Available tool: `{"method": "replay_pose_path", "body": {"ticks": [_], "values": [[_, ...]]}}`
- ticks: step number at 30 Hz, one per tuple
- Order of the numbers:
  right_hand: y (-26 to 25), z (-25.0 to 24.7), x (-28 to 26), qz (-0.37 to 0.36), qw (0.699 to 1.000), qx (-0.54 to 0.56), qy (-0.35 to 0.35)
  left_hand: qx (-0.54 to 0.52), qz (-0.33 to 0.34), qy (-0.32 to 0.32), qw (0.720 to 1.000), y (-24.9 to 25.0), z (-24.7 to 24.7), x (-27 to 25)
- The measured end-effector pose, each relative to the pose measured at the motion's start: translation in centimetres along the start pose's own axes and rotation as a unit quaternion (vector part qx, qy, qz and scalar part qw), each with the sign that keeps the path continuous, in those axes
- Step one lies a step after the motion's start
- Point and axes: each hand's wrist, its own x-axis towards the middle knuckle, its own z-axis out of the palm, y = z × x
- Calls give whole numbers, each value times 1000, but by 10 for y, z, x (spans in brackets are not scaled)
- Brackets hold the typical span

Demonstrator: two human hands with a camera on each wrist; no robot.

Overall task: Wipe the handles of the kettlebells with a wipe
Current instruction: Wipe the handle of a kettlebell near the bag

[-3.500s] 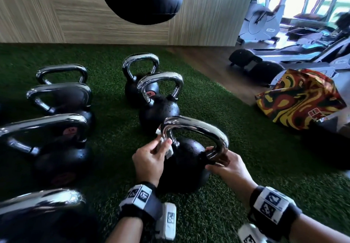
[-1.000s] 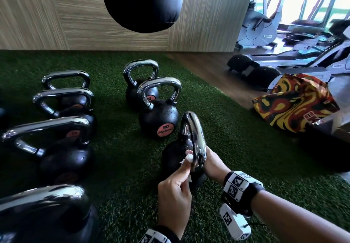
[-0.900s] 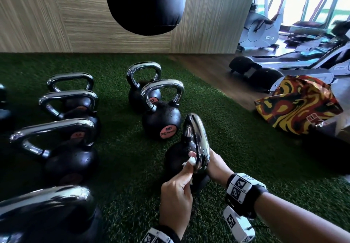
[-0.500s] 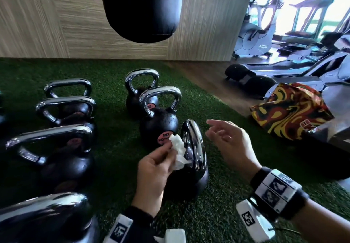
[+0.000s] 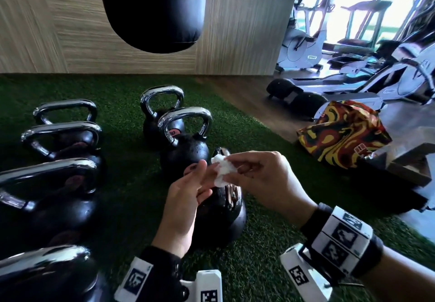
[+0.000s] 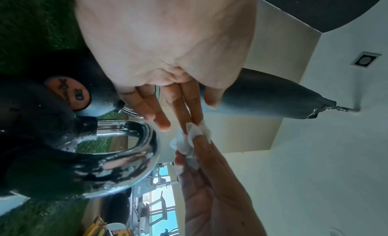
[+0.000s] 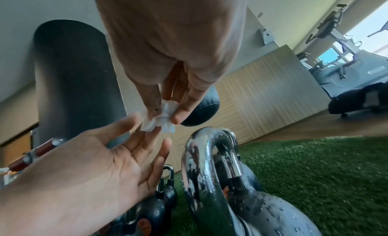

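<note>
White crumpled wipe (image 5: 222, 172) sits pinched in right hand (image 5: 263, 179) fingers, left hand (image 5: 186, 205) fingers straight & apart under it, above nearest black chrome-handled kettlebell (image 5: 219, 219), w/ other kettlebells' handles prob. left to wipe.

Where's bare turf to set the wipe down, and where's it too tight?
Free: the green strip between the left kettlebell row and the middle row, and the turf between the nearest kettlebell and the patterned bag. Crowded: inside each row, where the kettlebells stand close together.

Wipe (image 6: 190, 140) between both hands' fingertips (image 6: 197, 121)
</note>
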Motion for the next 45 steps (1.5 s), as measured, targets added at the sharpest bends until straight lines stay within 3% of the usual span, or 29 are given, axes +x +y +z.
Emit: {"method": "replay_pose_path", "body": {"ticks": [2, 4, 6, 8, 10, 11, 15, 17, 19, 23, 25, 28, 35, 42, 45], "values": [[13, 0, 4, 33, 999, 24, 13, 82, 34, 25, 996, -10, -8, 6], [30, -4, 9, 77, 993, 72, 46, 214, 74, 26, 974, -29, -21, 14], [46, -11, 9, 108, 985, 113, 78, 367, 67, -46, 927, -56, -30, 20], [60, -17, 6, 137, 975, 141, 103, 500, 58, -103, 858, -91, -30, 23], [74, -19, 1, 169, 964, 165, 121, 578, 87, -71, 808, -124, -25, 24], [81, -18, -1, 184, 959, 174, 126, 592, 115, -35, 797, -136, -20, 24], [107, -11, -9, 221, 947, 191, 130, 508, 166, 118, 837, -155, -9, 30], [116, -8, -12, 225, 948, 188, 125, 508, 196, 136, 828, -158, -12, 35], [127, -4, -14, 234, 948, 178, 120, 516, 212, 122, 821, -158, -16, 38], [145, 11, -12, 269, 936, 193, 122, 498, 224, 58, 836, -147, -31, 45], [148, 20, -7, 278, 933, 195, 121, 472, 218, -1, 854, -134, -47, 51], [149, 35, 4, 288, 930, 193, 123, 409, 154, -83, 896, -115, -64, 58], [155, 84, 25, 298, 938, 112, 139, 387, 193, -54, 900, -125, -65, 59], [142, 95, 52, 283, 910, 136, 272, 389, 193, -47, 900, -130, -67, 64], [151, 101, 51, 305, 904, 159, 254, 398, 177, -53, 899, -134, -68, 68]]}}
